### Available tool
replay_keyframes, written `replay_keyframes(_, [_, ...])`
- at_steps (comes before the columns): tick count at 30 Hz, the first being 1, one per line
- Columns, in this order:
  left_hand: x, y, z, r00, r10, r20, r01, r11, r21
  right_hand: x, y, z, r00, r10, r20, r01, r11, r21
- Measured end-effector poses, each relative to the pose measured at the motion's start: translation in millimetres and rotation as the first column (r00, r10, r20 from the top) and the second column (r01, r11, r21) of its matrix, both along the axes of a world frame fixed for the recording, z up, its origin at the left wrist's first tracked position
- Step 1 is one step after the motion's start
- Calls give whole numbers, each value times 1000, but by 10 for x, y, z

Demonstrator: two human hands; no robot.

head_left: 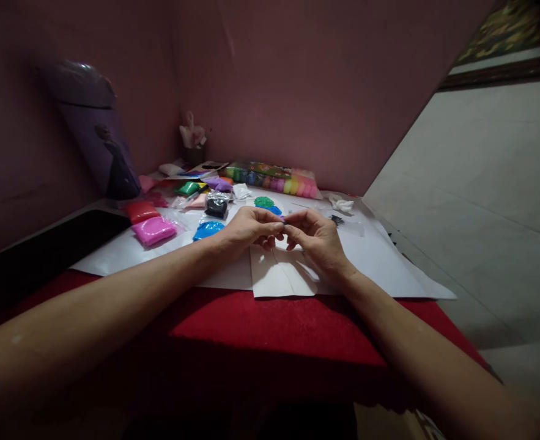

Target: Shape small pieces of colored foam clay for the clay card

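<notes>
My left hand [255, 226] and my right hand [314, 235] meet above the white paper, fingertips pinched together. Between them is a small purple piece of modelling clay [282, 218], mostly hidden by the fingers. Just beyond, green clay [264, 201] and blue clay [275, 210] lie on a white sheet [281, 278], partly covered by my hands. Left of my left hand are a bag of blue clay [208, 230] and a bag of black clay [216, 206].
Pink [154, 231] and red clay bags [142, 211] lie at the left, near a dark flat object [59, 241]. A long pack of coloured clay [274, 179] rests by the wall. Crumpled white tissue [341, 202] sits back right. A tall purple bag [93, 134] leans at the left wall.
</notes>
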State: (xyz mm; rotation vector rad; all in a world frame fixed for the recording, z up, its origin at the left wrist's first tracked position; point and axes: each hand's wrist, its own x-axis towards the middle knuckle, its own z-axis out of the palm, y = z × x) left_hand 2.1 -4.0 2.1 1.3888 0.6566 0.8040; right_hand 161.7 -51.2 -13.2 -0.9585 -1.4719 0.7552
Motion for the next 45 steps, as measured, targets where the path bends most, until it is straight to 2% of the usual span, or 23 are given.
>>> replay_keyframes(10, [11, 12, 3, 1000, -9, 20, 9, 1000, 15, -15, -17, 22, 999, -48, 18, 47, 999, 13])
replay_keyframes(18, [22, -21, 55, 999, 31, 16, -32, 998, 55, -22, -10, 24, 997, -83, 0, 83, 996, 19])
replay_keyframes(31, [15, 22, 8, 989, 132, 66, -135, 990, 37, -16, -12, 22, 992, -124, 18, 124, 992, 25])
replay_keyframes(38, [-2, 21, 5, 991, 122, 54, -124, 992, 24, -14, -14, 35, 991, -132, 35, 130, 991, 40])
replay_keyframes(45, [-10, 14, 5, 999, 32, 34, -34, 998, 52, 14, 4, -9, 985, -148, 95, 142, 988, 62])
